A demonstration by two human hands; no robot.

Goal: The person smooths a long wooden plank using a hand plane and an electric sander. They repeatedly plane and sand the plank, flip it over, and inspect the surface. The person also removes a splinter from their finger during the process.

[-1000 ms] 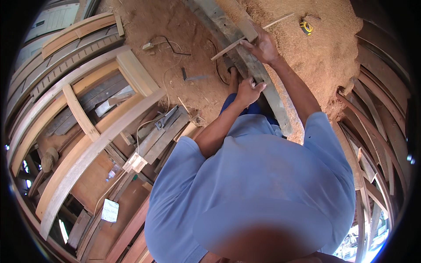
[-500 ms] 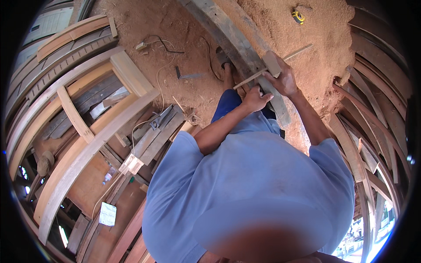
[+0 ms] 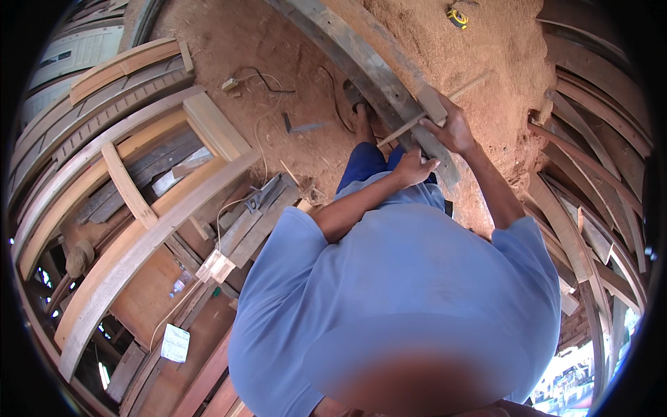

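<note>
Two hands busy: right hand [image 3: 455, 128] clamped on thin wood strip [image 3: 431, 115], left hand [image 3: 415, 167] fisted against grey plank [image 3: 389, 76]. Risk: strip snapping under sideways pressure, splinters.

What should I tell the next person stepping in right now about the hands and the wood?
Left hand: closed near the lower end of the thin wooden stick, by the grey plank; its grip is hard to make out.
Right hand: gripping the stick where it crosses the plank.
Plank runs diagonally over the sawdust floor; yellow tape measure lies beyond it, a metal square to the left.
Done: stick set across the plank.
Left: no cut or mark visible yet.
</note>
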